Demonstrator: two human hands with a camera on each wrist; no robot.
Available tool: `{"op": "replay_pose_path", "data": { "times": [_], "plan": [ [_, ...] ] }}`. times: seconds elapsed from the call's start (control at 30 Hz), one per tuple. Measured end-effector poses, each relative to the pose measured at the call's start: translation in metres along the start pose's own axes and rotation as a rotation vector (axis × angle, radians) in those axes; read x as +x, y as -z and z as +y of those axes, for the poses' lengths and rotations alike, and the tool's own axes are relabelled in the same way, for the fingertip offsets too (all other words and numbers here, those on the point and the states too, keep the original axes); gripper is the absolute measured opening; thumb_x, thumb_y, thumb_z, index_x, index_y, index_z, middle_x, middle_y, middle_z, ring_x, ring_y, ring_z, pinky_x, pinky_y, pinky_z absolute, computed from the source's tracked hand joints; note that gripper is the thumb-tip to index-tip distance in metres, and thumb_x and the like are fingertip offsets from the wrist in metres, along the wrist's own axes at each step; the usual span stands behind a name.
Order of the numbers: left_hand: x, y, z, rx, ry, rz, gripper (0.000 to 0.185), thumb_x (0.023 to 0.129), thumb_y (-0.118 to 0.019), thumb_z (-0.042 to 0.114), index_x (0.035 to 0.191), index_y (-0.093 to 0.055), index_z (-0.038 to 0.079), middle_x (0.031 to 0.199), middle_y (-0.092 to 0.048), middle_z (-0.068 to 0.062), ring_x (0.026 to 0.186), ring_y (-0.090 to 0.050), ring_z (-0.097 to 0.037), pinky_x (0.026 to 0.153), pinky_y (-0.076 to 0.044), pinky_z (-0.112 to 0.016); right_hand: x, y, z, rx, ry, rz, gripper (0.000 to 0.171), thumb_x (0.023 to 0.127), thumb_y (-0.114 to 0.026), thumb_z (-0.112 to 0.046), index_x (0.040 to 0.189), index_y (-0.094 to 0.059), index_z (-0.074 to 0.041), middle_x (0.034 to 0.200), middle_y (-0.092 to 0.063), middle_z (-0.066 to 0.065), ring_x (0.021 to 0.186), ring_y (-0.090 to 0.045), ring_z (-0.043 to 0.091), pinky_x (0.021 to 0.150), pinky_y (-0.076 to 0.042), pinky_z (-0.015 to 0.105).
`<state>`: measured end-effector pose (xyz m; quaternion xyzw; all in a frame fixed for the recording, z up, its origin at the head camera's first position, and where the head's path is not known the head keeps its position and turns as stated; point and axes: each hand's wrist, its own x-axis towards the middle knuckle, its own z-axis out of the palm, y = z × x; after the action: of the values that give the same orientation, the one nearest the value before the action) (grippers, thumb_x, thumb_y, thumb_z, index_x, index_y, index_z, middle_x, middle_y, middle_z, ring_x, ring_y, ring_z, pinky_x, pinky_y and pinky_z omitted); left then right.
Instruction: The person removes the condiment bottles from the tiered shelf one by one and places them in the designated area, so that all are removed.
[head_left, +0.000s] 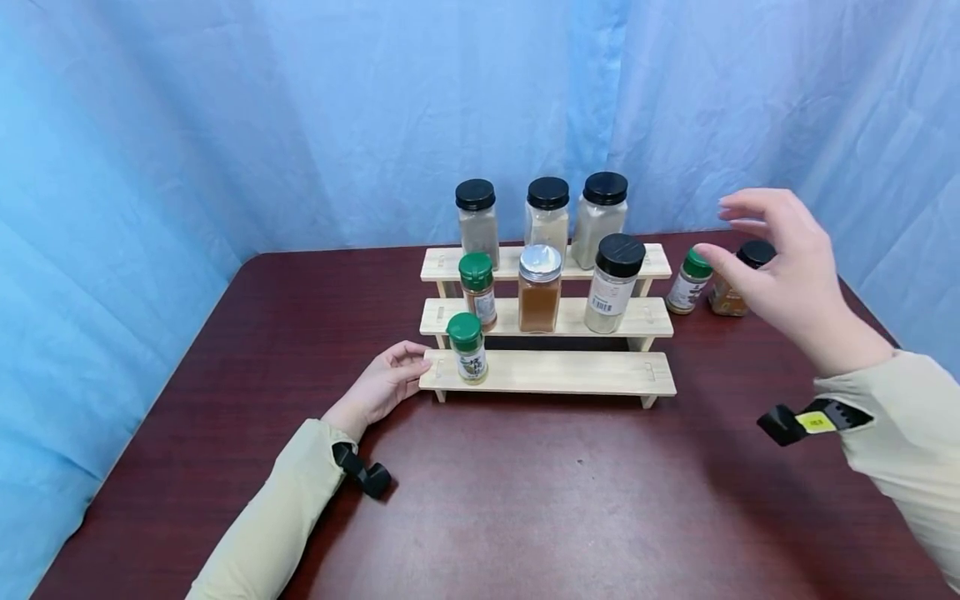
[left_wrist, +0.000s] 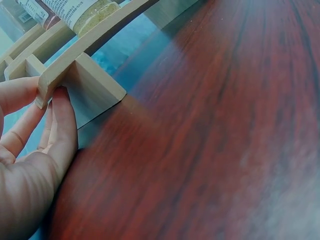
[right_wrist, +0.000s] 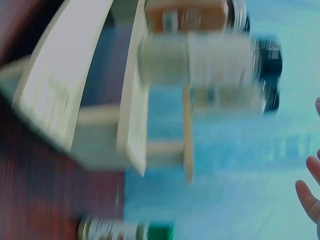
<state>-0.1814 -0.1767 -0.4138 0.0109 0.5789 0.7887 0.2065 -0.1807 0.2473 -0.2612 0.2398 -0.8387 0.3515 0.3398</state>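
My left hand pinches the left end of the bottom tier of a three-tier wooden rack. In the left wrist view its thumb lies at the board's end, with fingers curled beneath. On that tier stands a green-capped spice jar. Held in the air right of the rack, my right hand has thumb and fingers spread apart with nothing between them. Behind its thumb tip, on the table, stands another green-capped jar. Beside that is a black-lidded jar, partly hidden by the hand.
The middle tier carries a green-capped jar, a silver-lidded jar of brown powder and a black-lidded shaker. Three black-lidded jars line the top tier. Blue curtains hang around the dark red table.
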Motion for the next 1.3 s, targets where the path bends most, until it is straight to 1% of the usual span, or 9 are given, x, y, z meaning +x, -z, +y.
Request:
{"op": "replay_pose_path", "data": {
  "times": [0.07,0.13,0.23,0.4,0.6,0.7,0.8,0.9,1.3],
  "plan": [
    [0.0,0.0,0.001,0.006,-0.003,-0.003,0.024,0.095,-0.043,-0.007,0.1,-0.053,0.015,0.088,-0.065,0.002,0.08,-0.064,-0.008,0.073,-0.053,-0.021,0.002,-0.007,-0.011,0.02,0.07,0.015,0.037,0.084,-0.072,-0.01,0.115,-0.059,0.004,0.115,-0.055,-0.014,0.108,-0.048,-0.01,0.087,-0.041,0.007],
    [0.0,-0.001,0.002,0.011,-0.004,-0.004,0.023,0.095,-0.043,-0.006,0.101,-0.052,0.014,0.089,-0.065,0.002,0.081,-0.064,-0.008,0.073,-0.053,-0.021,0.003,-0.016,-0.022,0.054,0.144,0.031,0.046,0.087,-0.068,-0.032,0.111,-0.059,0.007,0.114,-0.06,-0.006,0.11,-0.049,-0.005,0.088,-0.04,0.009],
    [0.0,0.0,0.001,0.009,-0.003,-0.004,0.023,0.095,-0.043,-0.006,0.101,-0.052,0.014,0.089,-0.065,0.002,0.081,-0.065,-0.008,0.073,-0.053,-0.021,0.004,-0.033,-0.039,0.099,0.226,0.033,0.064,0.087,-0.058,-0.054,0.107,-0.06,0.007,0.111,-0.061,0.017,0.109,-0.053,0.009,0.086,-0.037,0.012],
    [-0.002,0.0,-0.001,0.004,0.006,0.005,0.024,0.095,-0.043,-0.006,0.101,-0.053,0.014,0.09,-0.064,0.002,0.081,-0.065,-0.008,0.073,-0.053,-0.022,0.002,-0.059,-0.065,0.175,0.328,-0.044,0.056,0.089,-0.058,-0.048,0.107,-0.061,0.005,0.11,-0.059,0.021,0.103,-0.053,0.03,0.093,-0.036,0.018],
    [-0.003,-0.001,-0.001,0.006,0.0,0.005,0.024,0.095,-0.044,-0.006,0.101,-0.053,0.014,0.09,-0.064,0.002,0.081,-0.065,-0.008,0.073,-0.054,-0.021,-0.004,-0.085,-0.081,0.228,0.34,-0.154,0.057,0.091,-0.055,-0.048,0.114,-0.059,0.004,0.116,-0.055,0.023,0.108,-0.052,0.03,0.096,-0.038,0.016],
    [-0.003,-0.001,-0.001,0.009,-0.002,0.006,0.024,0.095,-0.043,-0.007,0.101,-0.053,0.014,0.09,-0.064,0.002,0.081,-0.065,-0.008,0.072,-0.054,-0.021,-0.006,-0.098,-0.086,0.264,0.346,-0.183,0.051,0.089,-0.062,-0.041,0.116,-0.059,0.003,0.119,-0.054,0.022,0.112,-0.051,0.031,0.098,-0.039,0.019],
    [-0.001,-0.001,0.001,0.016,-0.006,0.001,0.023,0.095,-0.043,-0.006,0.102,-0.053,0.014,0.09,-0.064,0.002,0.081,-0.065,-0.008,0.073,-0.054,-0.021,-0.009,-0.109,-0.09,0.276,0.316,-0.24,0.047,0.082,-0.074,-0.025,0.119,-0.059,0.0,0.124,-0.053,0.02,0.116,-0.05,0.03,0.098,-0.042,0.027],
    [0.0,-0.001,0.002,0.019,-0.012,-0.003,0.023,0.095,-0.044,-0.006,0.102,-0.053,0.015,0.09,-0.065,0.002,0.081,-0.065,-0.008,0.073,-0.053,-0.021,-0.011,-0.119,-0.094,0.272,0.267,-0.31,0.052,0.075,-0.079,-0.011,0.122,-0.058,-0.002,0.128,-0.05,0.018,0.118,-0.049,0.027,0.095,-0.044,0.036],
    [-0.001,0.0,0.0,0.018,-0.007,0.009,0.025,0.095,-0.043,-0.007,0.1,-0.053,0.015,0.09,-0.065,0.003,0.082,-0.065,-0.008,0.073,-0.054,-0.021,-0.023,-0.153,-0.1,0.256,0.123,-0.457,0.057,0.079,-0.078,-0.021,0.13,-0.055,-0.007,0.129,-0.048,0.014,0.111,-0.052,0.022,0.095,-0.047,0.039]
  ]
}}
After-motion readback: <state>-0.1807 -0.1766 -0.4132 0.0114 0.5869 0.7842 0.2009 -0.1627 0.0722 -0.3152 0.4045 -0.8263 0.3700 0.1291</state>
